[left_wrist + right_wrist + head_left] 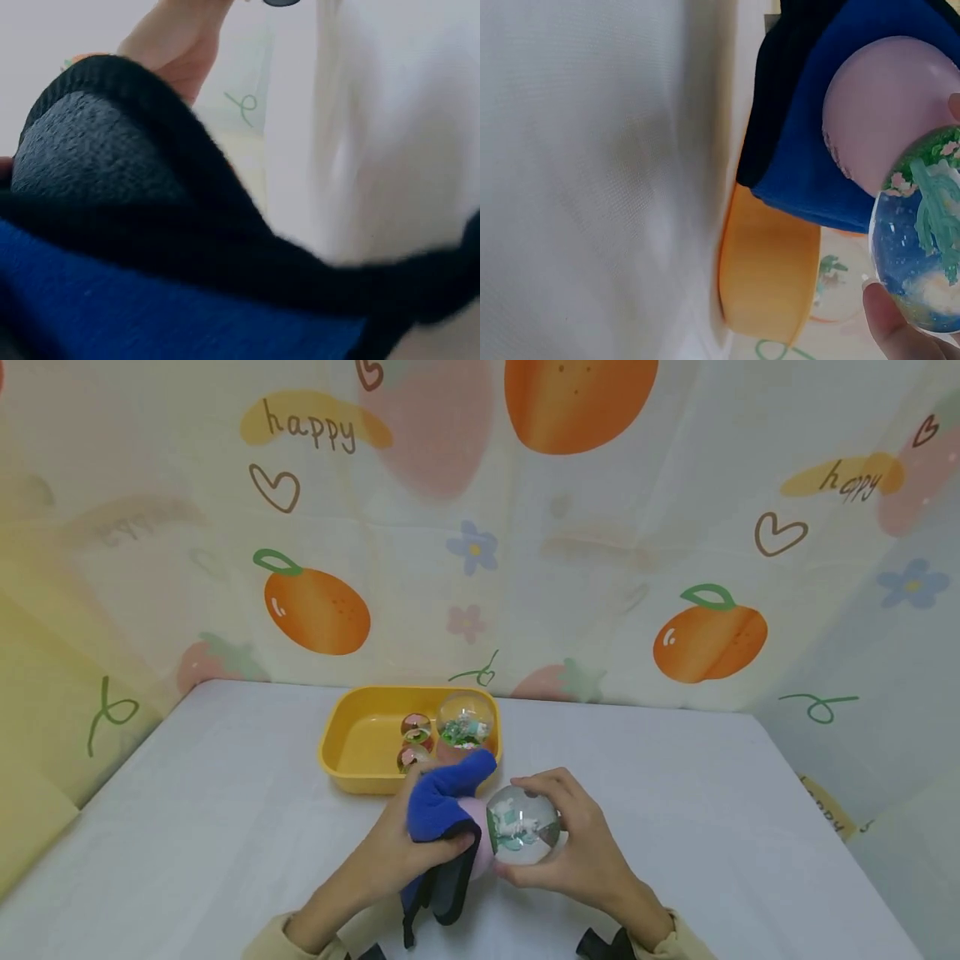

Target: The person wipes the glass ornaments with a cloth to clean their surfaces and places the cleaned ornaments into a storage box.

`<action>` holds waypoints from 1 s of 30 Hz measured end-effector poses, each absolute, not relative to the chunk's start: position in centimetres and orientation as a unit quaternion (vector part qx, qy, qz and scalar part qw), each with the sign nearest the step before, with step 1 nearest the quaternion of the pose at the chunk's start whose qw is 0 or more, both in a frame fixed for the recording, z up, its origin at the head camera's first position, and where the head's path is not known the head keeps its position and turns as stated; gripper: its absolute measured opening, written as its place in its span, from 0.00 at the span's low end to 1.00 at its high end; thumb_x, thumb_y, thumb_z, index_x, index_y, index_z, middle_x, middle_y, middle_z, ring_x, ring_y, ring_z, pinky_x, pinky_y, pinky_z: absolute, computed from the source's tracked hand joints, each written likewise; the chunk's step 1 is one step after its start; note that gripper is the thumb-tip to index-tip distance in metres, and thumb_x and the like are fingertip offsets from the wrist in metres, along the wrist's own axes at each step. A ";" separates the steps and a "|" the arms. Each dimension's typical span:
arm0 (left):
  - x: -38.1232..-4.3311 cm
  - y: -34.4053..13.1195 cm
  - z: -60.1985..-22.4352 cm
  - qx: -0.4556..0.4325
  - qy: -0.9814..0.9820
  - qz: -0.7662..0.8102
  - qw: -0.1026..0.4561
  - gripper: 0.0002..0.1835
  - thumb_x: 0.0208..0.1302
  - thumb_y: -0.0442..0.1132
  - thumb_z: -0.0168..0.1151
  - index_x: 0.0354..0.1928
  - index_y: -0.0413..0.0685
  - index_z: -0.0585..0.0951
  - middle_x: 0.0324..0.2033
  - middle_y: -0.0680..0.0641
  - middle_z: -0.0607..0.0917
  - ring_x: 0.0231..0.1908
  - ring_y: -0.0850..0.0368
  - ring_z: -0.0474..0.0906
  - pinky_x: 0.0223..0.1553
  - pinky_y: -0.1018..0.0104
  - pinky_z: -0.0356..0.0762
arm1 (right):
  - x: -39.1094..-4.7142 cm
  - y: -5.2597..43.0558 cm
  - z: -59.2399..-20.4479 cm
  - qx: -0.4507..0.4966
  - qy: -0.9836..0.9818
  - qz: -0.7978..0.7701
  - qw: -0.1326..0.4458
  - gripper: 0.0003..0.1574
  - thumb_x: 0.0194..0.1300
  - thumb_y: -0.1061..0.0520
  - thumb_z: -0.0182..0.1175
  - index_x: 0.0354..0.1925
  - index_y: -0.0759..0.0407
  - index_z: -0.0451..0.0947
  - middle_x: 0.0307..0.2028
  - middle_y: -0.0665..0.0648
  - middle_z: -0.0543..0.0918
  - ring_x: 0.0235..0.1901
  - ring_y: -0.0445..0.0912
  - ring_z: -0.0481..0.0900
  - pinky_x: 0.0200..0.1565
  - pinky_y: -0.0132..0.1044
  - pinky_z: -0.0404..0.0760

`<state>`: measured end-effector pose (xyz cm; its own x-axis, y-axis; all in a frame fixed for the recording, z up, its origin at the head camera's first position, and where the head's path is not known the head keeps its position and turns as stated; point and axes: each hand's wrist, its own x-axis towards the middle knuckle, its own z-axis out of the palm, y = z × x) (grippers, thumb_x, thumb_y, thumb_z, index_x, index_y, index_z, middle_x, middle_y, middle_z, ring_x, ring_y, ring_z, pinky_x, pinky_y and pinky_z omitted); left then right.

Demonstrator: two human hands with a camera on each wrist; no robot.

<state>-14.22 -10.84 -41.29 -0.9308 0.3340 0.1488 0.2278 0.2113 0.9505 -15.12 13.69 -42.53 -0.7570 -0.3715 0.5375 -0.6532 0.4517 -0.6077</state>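
A clear snow globe (522, 827) with a green and white scene inside lies tilted on its side, its rounded pink base (889, 105) towards the left. My right hand (588, 839) grips the glass ball with thumb and fingers on opposite sides. With my left hand (401, 843) I hold a blue cloth (442, 806) with black edging against the pink base. The cloth wraps partly round the base, and a dark grey panel (90, 150) of it fills much of the left wrist view. Some left fingers are hidden behind the cloth.
Behind the hands a yellow tray (356, 781) stands on the white-covered table (202, 827). In it are another snow globe (465, 718) and small shiny balls (415, 727) at the right side. A fruit-printed curtain (570, 568) rises at the back.
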 end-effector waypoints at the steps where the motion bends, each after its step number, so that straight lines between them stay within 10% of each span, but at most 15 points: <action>1: -14.2 -10.9 -41.3 0.185 0.780 0.596 0.052 0.36 0.58 0.44 0.69 0.67 0.57 0.62 0.65 0.47 0.74 0.62 0.46 0.71 0.62 0.41 0.69 | -15.1 13.7 -42.5 0.306 -0.836 0.422 0.170 0.51 0.37 0.45 0.83 0.60 0.45 0.73 0.51 0.48 0.77 0.47 0.40 0.76 0.43 0.34 0.83; 15: -15.0 -11.0 -42.5 0.201 0.772 0.600 0.054 0.36 0.54 0.43 0.75 0.65 0.61 0.70 0.63 0.52 0.78 0.60 0.48 0.73 0.62 0.42 0.70 | -15.0 13.4 -42.6 0.325 -0.834 0.393 0.208 0.52 0.35 0.47 0.84 0.60 0.49 0.74 0.52 0.49 0.76 0.47 0.40 0.78 0.44 0.36 0.83; 25: -15.3 -11.2 -43.0 0.183 0.798 0.571 -0.060 0.22 0.58 0.36 0.70 0.56 0.49 0.78 0.51 0.49 0.86 0.50 0.57 0.79 0.57 0.54 0.73 | -14.7 13.4 -42.5 0.339 -0.835 0.374 0.220 0.54 0.31 0.50 0.85 0.59 0.49 0.74 0.53 0.50 0.76 0.50 0.41 0.77 0.45 0.36 0.84; 30: -15.5 -11.3 -42.7 0.175 0.789 0.590 -0.001 0.29 0.59 0.43 0.70 0.63 0.50 0.73 0.57 0.47 0.82 0.55 0.51 0.77 0.60 0.46 0.72 | -14.6 13.2 -42.4 0.359 -0.823 0.378 0.228 0.54 0.30 0.54 0.84 0.59 0.52 0.73 0.55 0.54 0.75 0.50 0.44 0.77 0.47 0.38 0.84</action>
